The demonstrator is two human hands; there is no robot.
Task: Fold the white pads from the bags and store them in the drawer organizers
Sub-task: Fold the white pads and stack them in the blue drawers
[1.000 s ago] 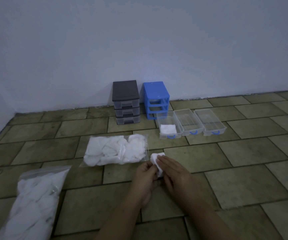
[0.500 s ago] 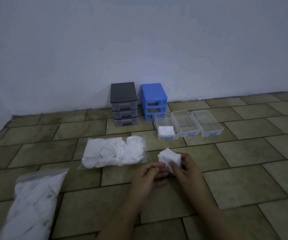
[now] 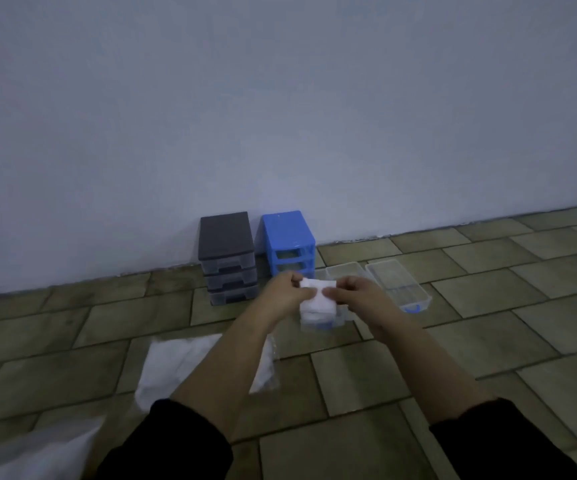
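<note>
Both my hands are stretched forward and hold one folded white pad (image 3: 318, 299) between them. My left hand (image 3: 288, 291) pinches its left edge and my right hand (image 3: 352, 292) pinches its right edge. The pad hangs right over the leftmost clear drawer tray (image 3: 320, 323), which holds white pads. Two more clear trays, the middle tray (image 3: 344, 270) and the right tray (image 3: 397, 284), lie beside it. A clear bag of white pads (image 3: 179, 365) lies on the floor under my left forearm. A second bag (image 3: 34, 452) shows at the lower left corner.
A black drawer organizer (image 3: 226, 256) and a blue drawer frame (image 3: 287, 240) with empty slots stand against the white wall. The floor is tiled in olive-brown tiles, and open tiles stretch to the right of the trays.
Both hands have moved forward from near the bag to over the leftmost tray, carrying the folded pad. The view has tilted up and come closer to the organizers.
</note>
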